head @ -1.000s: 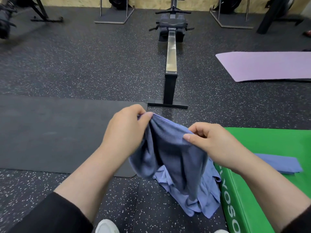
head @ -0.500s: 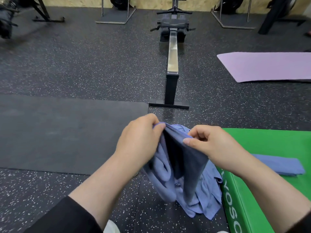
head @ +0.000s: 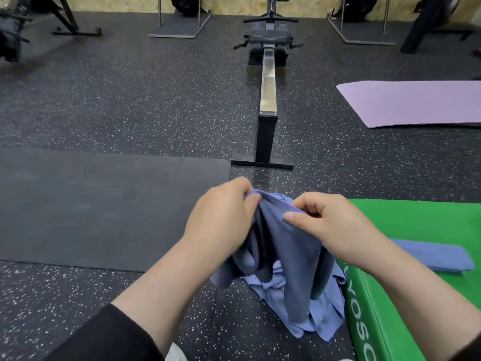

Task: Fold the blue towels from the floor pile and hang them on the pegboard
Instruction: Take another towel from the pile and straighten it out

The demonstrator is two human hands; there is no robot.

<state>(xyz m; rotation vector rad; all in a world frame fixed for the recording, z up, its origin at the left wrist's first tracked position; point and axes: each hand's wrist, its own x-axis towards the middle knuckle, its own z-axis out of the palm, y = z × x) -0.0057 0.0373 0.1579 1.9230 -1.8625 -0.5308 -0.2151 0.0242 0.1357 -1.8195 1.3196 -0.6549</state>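
1. Left hand (head: 221, 220) clamped on the top edge of a blue towel (head: 289, 256), fingers curled over the cloth near its upper left corner.
2. Right hand (head: 335, 227) pinching the same top edge just to the right, thumb laid flat on the near face of the cloth, fingers curled behind.
3. Hands close together, almost touching, with the towel bunched in a ridge between them.
4. Towel hanging in loose vertical folds below both hands, lower edge reaching down to the floor pile (head: 309, 311).
5. Floor pile of paler blue cloth lying crumpled on the speckled rubber floor (head: 117, 105), right edge touching the side wall of the green pad (head: 406, 222).
6. Folded towel (head: 437, 255) lying flat on top of the green pad, right of the right forearm, well clear of the pad's near edge.
7. Black mat (head: 104, 204) spread flat to the left, its rounded far right corner just beside the foot of the rowing machine (head: 268, 105).
8. Rowing machine rail running straight away from the hands, cross-foot close beyond the knuckles.
9. Purple mat (head: 416, 102) lying flat at far right, apart from the green pad with a strip of bare floor between.
10. Open floor wide on the left above the black mat; room tight on the right against the pad.
11. Pegboard nowhere in the view.
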